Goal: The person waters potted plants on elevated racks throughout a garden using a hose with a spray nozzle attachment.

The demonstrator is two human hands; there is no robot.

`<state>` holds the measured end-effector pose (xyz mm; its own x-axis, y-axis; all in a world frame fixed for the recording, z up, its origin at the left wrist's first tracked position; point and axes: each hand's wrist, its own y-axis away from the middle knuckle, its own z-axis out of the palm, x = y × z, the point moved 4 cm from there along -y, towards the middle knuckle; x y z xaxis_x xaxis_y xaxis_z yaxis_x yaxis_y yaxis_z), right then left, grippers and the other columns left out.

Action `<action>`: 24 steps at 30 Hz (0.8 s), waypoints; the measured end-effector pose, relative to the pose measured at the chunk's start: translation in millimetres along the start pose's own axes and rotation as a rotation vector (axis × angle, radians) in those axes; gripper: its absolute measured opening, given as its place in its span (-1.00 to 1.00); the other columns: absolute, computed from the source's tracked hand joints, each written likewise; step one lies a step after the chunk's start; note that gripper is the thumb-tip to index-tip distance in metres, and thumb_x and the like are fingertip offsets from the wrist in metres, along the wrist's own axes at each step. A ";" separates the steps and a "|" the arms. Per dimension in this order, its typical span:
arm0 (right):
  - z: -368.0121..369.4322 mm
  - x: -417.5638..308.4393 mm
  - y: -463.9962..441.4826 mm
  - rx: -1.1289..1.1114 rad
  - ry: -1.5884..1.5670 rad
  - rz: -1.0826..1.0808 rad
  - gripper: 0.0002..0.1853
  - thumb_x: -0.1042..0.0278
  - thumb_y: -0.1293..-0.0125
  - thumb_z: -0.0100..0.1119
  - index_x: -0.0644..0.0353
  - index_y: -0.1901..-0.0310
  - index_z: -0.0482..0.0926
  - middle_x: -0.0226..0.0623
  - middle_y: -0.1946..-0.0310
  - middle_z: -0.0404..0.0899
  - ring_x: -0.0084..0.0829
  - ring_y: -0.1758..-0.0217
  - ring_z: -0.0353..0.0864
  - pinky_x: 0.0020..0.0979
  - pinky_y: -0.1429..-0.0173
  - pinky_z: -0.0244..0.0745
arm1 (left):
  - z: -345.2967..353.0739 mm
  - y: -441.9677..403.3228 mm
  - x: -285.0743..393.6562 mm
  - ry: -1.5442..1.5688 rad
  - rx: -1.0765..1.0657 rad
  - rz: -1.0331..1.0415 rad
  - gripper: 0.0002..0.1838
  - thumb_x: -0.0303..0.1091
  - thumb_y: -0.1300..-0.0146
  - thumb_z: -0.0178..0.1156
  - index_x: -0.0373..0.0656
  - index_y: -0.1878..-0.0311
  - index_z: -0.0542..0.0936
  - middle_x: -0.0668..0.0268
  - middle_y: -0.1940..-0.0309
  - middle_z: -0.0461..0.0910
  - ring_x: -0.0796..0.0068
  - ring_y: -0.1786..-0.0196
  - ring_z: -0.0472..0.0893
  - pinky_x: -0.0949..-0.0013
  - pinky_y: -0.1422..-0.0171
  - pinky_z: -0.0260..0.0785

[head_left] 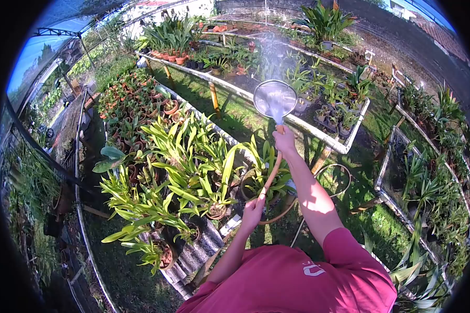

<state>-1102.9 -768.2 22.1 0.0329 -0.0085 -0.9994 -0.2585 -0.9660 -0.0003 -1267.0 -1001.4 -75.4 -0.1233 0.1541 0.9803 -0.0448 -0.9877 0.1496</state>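
Observation:
My right hand is wrapped round the front end of an orange-brown hose, arm stretched forward. Lower down and to the left, my left hand grips the same hose, which curves away in a loop beneath my arms. Water sprays from the hose end toward the potted plants on the far bench. Just ahead of the right hand appears a round, dark-rimmed disc with water passing over it; whether it is fixed to the hose I cannot tell. Long-leaved potted plants stand left of my hands.
A long bench with a pale edge and yellow posts carries pots across the back. Small clay pots crowd the left bench. More plants on benches line the right side. Grass lies between the benches, with a thin hose loop there.

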 end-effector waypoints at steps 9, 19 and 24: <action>8.5 -9.6 7.8 -0.200 0.077 0.077 -0.67 0.42 -0.23 0.22 0.24 -0.04 0.53 -0.39 0.47 0.49 -0.56 0.58 0.40 -0.41 0.51 0.30 | 9.5 9.9 5.4 0.001 -0.069 -0.014 -0.47 0.05 -0.51 0.04 -0.09 0.56 0.38 0.59 0.65 0.26 0.74 0.59 0.19 0.50 0.51 0.02; 0.2 -16.1 18.9 -0.016 -0.012 0.037 -0.64 0.45 -0.30 0.14 0.18 -0.13 0.49 -0.47 0.54 0.39 -0.60 0.69 0.29 -0.45 0.61 0.21 | 7.9 12.8 4.4 0.083 -0.040 -0.041 -0.54 -0.01 -0.51 0.06 -0.05 0.51 0.40 0.63 0.64 0.27 0.79 0.58 0.18 0.53 0.51 -0.03; -13.7 2.3 18.9 -0.200 0.044 0.142 -0.65 0.45 -0.28 0.16 0.22 -0.11 0.49 -0.45 0.55 0.40 -0.58 0.69 0.31 -0.45 0.60 0.24 | 17.6 18.8 8.1 -0.051 -0.111 0.016 -0.50 0.02 -0.52 0.03 -0.05 0.54 0.39 0.63 0.64 0.26 0.79 0.57 0.18 0.53 0.50 -0.02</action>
<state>-1094.5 -790.0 20.3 0.0528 -0.1547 -0.9865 -0.0672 -0.9862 0.1511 -1251.4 -1019.2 -62.5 -0.0740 0.1337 0.9883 -0.1527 -0.9808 0.1212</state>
